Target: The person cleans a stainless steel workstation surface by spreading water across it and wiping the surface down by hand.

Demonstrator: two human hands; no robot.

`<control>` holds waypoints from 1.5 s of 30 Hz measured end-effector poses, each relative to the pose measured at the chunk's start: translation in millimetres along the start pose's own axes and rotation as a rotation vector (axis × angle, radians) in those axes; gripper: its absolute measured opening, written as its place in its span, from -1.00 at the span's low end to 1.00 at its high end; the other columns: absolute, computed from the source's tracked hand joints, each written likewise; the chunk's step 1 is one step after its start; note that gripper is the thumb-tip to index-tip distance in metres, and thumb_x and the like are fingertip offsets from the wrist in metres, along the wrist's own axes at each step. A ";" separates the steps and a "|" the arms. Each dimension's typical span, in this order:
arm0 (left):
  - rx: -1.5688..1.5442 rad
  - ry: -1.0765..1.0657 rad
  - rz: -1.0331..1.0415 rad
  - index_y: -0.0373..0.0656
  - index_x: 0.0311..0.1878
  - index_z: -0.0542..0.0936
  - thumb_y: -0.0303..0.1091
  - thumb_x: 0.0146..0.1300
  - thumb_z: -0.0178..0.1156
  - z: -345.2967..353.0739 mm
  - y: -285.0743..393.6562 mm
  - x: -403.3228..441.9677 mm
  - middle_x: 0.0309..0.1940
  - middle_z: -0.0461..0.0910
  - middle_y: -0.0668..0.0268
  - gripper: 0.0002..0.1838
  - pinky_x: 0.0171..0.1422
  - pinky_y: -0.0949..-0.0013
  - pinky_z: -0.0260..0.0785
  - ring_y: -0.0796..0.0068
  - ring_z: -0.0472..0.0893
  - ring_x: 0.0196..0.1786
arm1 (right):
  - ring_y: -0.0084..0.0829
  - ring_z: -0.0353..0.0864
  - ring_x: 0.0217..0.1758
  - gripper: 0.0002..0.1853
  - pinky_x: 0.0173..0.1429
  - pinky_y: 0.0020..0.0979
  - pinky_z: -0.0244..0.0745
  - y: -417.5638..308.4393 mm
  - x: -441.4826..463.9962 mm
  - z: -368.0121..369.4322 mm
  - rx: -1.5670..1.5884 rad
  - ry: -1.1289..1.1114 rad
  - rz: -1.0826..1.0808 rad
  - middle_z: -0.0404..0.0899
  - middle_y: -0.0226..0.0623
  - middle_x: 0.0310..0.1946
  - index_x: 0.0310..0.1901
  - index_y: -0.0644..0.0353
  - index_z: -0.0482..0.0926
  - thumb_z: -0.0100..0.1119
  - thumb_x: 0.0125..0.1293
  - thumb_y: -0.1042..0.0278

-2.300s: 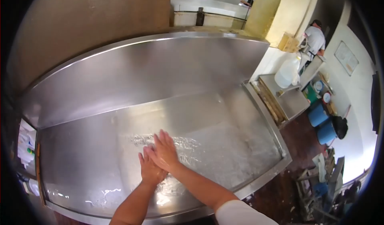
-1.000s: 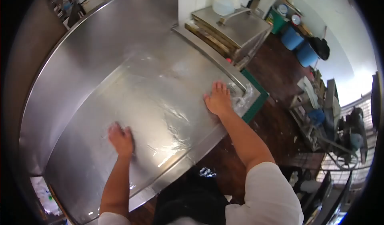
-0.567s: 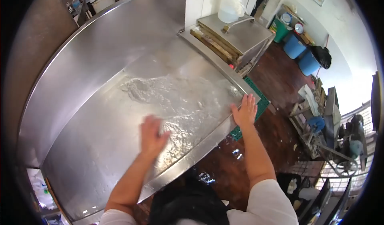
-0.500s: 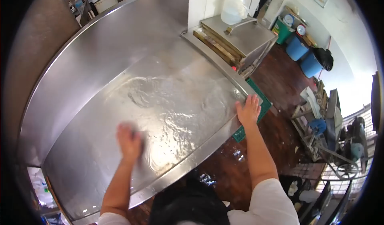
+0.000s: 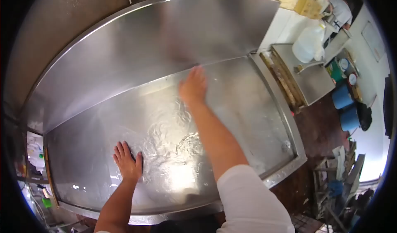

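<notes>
A wide stainless steel table with a raised back panel lies before me, wet across its middle. Over the left part of the surface, my left hand has its fingers spread and holds nothing. My right hand reaches to the far side, where the tabletop meets the back panel. Its fingers are stretched out, slightly blurred, and nothing shows in them; what lies under the palm is hidden. Rippled water glints between the two hands.
Beyond the table's right rim stands a steel box with a handled lid, bearing a large clear plastic jug. Blue buckets stand farther right. Wooden and metal equipment occupies the lower right. Another person is at the back.
My right hand has left the table's right rim and moved to the back panel's base. My left hand, blurred before, now shows spread fingers. The view has swung, showing more back panel.
</notes>
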State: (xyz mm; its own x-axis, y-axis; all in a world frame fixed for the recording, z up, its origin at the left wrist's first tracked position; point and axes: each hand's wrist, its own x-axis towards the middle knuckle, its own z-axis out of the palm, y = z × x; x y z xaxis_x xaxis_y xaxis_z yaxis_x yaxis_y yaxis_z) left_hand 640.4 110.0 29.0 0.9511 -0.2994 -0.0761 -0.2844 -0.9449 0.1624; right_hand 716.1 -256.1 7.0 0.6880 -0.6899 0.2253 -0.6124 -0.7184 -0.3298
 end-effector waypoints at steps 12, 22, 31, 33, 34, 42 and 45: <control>0.007 -0.039 -0.006 -0.31 0.55 0.02 0.08 0.30 0.08 -1.3 -0.8 2.6 0.57 -0.12 -0.15 -0.07 0.64 -0.13 -0.45 -0.16 -0.19 0.62 | -0.11 -0.19 0.66 -0.06 0.66 -0.13 -0.31 167.5 -19.9 -73.6 -0.220 -0.193 0.294 -0.12 0.02 0.59 0.53 0.36 -0.03 -0.18 0.42 -0.32; -0.052 -0.026 0.014 -0.33 0.54 0.03 0.12 0.30 0.06 -3.0 -4.3 1.6 0.57 -0.12 -0.14 -0.07 0.62 -0.16 -0.47 -0.18 -0.23 0.62 | 0.04 -0.06 0.61 -0.15 0.62 0.06 -0.36 67.5 -93.3 -70.8 -0.110 -0.262 0.149 0.06 0.16 0.51 0.46 0.30 0.18 0.15 0.30 -0.11; -0.034 -0.053 -0.004 -0.32 0.55 0.03 0.15 0.32 0.04 -3.9 -3.2 2.4 0.57 -0.12 -0.13 -0.07 0.63 -0.14 -0.48 -0.15 -0.23 0.62 | -0.13 -0.32 0.68 -0.03 0.66 -0.09 -0.40 -108.3 -41.2 16.7 -0.096 -0.303 -0.154 -0.22 -0.02 0.61 0.54 0.38 -0.10 -0.20 0.41 -0.35; -0.033 -0.054 -0.011 -0.31 0.55 0.02 0.14 0.32 0.04 -2.5 -1.2 2.3 0.58 -0.12 -0.12 -0.07 0.63 -0.13 -0.48 -0.14 -0.23 0.62 | -0.12 -0.35 0.68 -0.02 0.66 -0.08 -0.41 -87.3 -35.6 14.7 -0.109 -0.317 -0.106 -0.25 -0.01 0.61 0.54 0.37 -0.15 -0.25 0.42 -0.36; -0.031 -0.050 -0.009 -0.31 0.55 0.01 0.13 0.32 0.05 -2.7 -1.4 1.0 0.58 -0.13 -0.12 -0.07 0.63 -0.13 -0.48 -0.14 -0.23 0.63 | -0.12 -0.36 0.68 -0.02 0.66 -0.09 -0.41 -70.2 -31.4 8.6 -0.096 -0.295 -0.032 -0.24 -0.02 0.61 0.54 0.37 -0.14 -0.25 0.42 -0.36; -0.021 -0.027 0.003 -0.28 0.56 0.01 0.11 0.33 0.05 -0.8 -2.4 1.7 0.59 -0.13 -0.07 -0.09 0.64 -0.11 -0.49 -0.10 -0.23 0.63 | -0.13 -0.33 0.68 0.02 0.66 -0.14 -0.41 106.0 -85.0 -76.7 -0.167 -0.196 0.378 -0.20 -0.04 0.61 0.54 0.35 -0.10 -0.20 0.38 -0.41; -0.032 -0.024 0.014 -0.30 0.55 0.01 0.13 0.32 0.04 -0.4 -3.4 0.5 0.59 -0.12 -0.07 -0.07 0.64 -0.10 -0.49 -0.10 -0.23 0.63 | -0.09 -0.29 0.68 0.03 0.66 -0.12 -0.41 153.3 -144.7 -115.6 -0.220 -0.189 0.465 -0.18 0.02 0.60 0.54 0.36 -0.08 -0.14 0.36 -0.40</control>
State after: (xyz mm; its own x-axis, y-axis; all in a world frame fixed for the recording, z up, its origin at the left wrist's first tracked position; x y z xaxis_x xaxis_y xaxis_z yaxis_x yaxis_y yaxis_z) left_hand 641.9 113.2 28.8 0.9437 -0.3163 -0.0973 -0.2935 -0.9359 0.1950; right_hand 477.6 -276.7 29.8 0.3711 -0.9256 -0.0742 -0.9217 -0.3574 -0.1510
